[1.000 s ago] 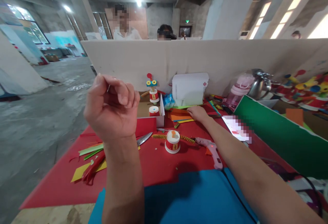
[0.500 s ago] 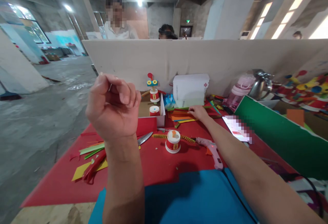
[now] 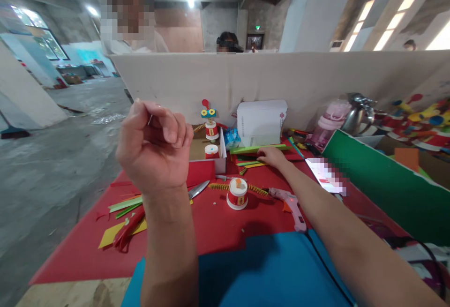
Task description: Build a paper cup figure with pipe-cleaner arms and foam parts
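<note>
My left hand (image 3: pixel 154 145) is raised at the left, palm towards me, fingers curled in. Anything pinched between them is hidden. My right hand (image 3: pixel 272 156) reaches to the back of the table, its fingers closed at the edge of a stack of coloured paper strips (image 3: pixel 246 149), green uppermost. Between my arms stands a red and white paper cup (image 3: pixel 237 194), upside down, an orange bit on top and folded yellow paper springs (image 3: pixel 258 189) out at both sides. A pink glue gun (image 3: pixel 291 206) lies beside my right forearm. Scissors with red handles (image 3: pixel 129 233) lie partly behind my left forearm.
A cup figure (image 3: pixel 211 129) stands near an open box (image 3: pixel 221 165) at the back. A white box (image 3: pixel 262 122), pink bottle (image 3: pixel 330 122), metal flask (image 3: pixel 356 115), phone (image 3: pixel 325 175) and green board (image 3: pixel 369 185) are further right. Blue sheet (image 3: pixel 253 274) lies in front. People stand beyond the partition (image 3: pixel 176 77).
My right hand has shifted the paper strips: green ones now lie on top where orange showed before. My left hand stays put. A person behind the partition has moved left and closer.
</note>
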`<state>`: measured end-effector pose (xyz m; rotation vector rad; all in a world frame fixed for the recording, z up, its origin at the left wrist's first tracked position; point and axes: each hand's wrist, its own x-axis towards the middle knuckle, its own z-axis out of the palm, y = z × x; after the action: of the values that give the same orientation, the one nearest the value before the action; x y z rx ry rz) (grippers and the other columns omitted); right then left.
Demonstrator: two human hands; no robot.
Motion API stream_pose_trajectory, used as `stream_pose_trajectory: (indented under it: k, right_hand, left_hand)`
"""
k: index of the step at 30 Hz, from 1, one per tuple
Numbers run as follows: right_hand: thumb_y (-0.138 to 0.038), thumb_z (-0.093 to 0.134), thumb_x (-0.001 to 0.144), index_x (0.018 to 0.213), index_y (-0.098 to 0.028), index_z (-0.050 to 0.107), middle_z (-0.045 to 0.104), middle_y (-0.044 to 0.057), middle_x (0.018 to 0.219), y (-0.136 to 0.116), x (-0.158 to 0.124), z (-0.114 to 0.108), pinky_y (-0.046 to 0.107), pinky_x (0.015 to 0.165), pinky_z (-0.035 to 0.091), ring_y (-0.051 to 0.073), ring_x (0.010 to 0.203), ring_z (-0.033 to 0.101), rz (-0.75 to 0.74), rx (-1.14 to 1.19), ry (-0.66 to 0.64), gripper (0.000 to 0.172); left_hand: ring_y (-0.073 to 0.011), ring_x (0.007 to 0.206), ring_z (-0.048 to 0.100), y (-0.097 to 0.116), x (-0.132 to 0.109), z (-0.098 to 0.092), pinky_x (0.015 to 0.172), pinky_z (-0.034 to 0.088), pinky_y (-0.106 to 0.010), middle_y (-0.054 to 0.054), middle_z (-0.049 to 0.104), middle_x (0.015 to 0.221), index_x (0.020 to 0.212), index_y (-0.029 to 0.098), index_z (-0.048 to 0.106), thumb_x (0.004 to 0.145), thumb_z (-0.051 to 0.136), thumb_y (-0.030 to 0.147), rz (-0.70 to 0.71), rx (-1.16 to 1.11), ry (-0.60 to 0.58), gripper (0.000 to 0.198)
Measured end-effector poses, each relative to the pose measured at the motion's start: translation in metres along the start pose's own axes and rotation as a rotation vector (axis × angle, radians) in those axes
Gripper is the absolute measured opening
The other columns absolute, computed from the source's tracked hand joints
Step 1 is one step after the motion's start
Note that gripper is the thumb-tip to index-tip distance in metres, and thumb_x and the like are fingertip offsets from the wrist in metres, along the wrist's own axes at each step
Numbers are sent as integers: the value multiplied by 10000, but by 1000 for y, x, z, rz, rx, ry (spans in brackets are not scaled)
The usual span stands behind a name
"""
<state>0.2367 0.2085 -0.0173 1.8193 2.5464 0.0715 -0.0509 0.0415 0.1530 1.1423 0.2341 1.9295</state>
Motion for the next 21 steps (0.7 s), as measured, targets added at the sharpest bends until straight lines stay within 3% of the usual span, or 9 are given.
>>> stream_pose_trajectory:
  k: [6, 10, 15, 21]
  right_hand:
    - [-244, 561, 849, 1025, -177, 698, 709, 132, 1083, -15, -3, 1, 294, 830, 439, 248, 1029, 636, -57, -98, -15, 233]
    - [-185, 441, 902, 1062, -163, 683, 713, 152, 1060, -21, 1, -3, 287, 812, 444, 237, 1006, 650, 6, -115, 22, 290]
    - [-239, 405, 939, 1086, -193, 689, 724, 117, 1068, -15, 11, -16, 283, 787, 446, 225, 978, 652, 115, -88, 81, 322]
    - [-331, 404, 962, 1004, -188, 729, 750, 71, 991, -6, 10, -20, 243, 783, 438, 193, 914, 661, 52, -8, 51, 358]
  left_hand:
    - [-86, 393, 317, -1, 0, 2, 435, 263, -247, 37, 373, 442, 621, 231, 585, 854, 547, 253, 16, 30, 5, 238]
    - [-90, 397, 322, -1, 1, 0, 442, 264, -255, 37, 373, 447, 630, 235, 592, 852, 555, 266, 22, 48, -3, 227]
    - [-100, 396, 322, 1, 0, -2, 449, 258, -278, 35, 383, 444, 631, 246, 590, 874, 519, 265, 13, 57, -7, 254]
    - [-99, 391, 320, 1, -1, 2, 447, 263, -277, 34, 398, 439, 625, 247, 593, 871, 525, 262, 13, 33, 5, 255]
